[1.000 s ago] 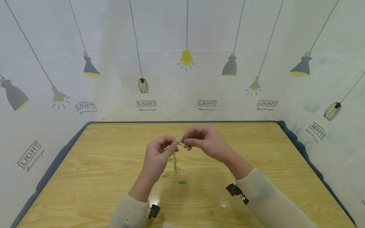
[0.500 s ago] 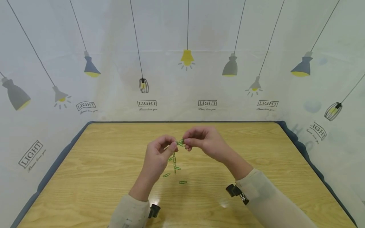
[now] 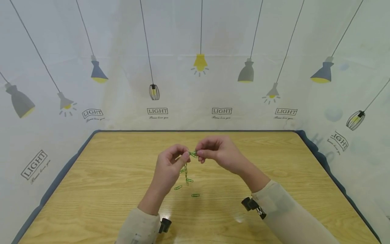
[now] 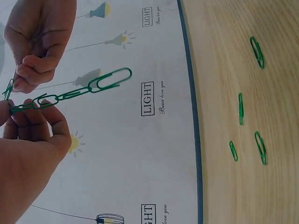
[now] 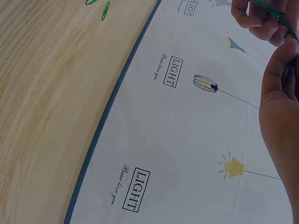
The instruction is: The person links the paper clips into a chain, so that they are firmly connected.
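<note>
My left hand pinches the top of a chain of linked green paper clips between thumb and fingers. The chain hangs down below that hand, above the table. Facing it, my right hand pinches a green paper clip right beside the left fingertips. Both hands are held up close together in mid-air. Fingertips partly hide where this clip meets the chain, so whether they are linked cannot be told. In the right wrist view, most of the held clips fall outside the frame.
Several loose green paper clips lie on the wooden table beneath the hands, one of them a paper clip nearer the person. A white sheet printed with lamps rises behind the table, whose edge has a dark blue border.
My right hand has dipped very slightly with its paper clip, which now sits closer to the left fingertips. The hanging chain sways a little. Left hand and loose clips stay put.
</note>
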Action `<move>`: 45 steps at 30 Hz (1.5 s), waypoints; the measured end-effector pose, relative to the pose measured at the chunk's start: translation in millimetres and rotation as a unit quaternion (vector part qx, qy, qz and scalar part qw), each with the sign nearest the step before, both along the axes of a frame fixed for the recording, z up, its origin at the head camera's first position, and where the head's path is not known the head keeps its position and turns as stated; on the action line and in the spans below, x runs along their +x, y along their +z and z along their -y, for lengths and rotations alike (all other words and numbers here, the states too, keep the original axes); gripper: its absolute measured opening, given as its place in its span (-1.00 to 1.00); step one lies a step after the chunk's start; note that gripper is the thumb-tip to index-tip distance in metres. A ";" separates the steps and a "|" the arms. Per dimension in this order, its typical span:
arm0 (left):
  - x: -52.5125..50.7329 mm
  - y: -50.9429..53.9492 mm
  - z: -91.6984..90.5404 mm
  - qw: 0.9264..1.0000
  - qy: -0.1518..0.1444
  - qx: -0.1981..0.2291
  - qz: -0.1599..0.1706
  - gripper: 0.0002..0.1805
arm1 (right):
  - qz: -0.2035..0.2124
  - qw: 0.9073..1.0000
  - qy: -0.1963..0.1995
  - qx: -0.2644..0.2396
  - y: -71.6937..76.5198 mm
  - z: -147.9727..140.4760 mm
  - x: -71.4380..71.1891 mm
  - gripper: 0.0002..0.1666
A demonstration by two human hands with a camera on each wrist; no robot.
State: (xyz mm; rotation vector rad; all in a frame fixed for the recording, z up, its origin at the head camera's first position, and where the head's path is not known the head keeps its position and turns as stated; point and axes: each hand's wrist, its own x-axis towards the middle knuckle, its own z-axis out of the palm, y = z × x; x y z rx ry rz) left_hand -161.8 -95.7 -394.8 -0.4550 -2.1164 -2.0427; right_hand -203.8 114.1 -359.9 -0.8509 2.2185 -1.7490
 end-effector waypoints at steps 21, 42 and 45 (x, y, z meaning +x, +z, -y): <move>-6.5 -6.9 10.4 0.996 -0.070 0.041 0.044 -0.74 | -0.007 1.000 -0.019 -0.020 7.4 3.6 -2.6 -0.84; -3.7 -6.2 9.5 0.999 -0.043 -0.003 0.027 -0.74 | -0.031 0.999 -0.023 0.012 1.6 9.9 -4.9 -0.87; -3.6 -7.0 10.5 0.999 -0.042 -0.003 0.027 -0.73 | -0.029 0.999 -0.021 0.018 0.7 10.3 -5.1 -0.87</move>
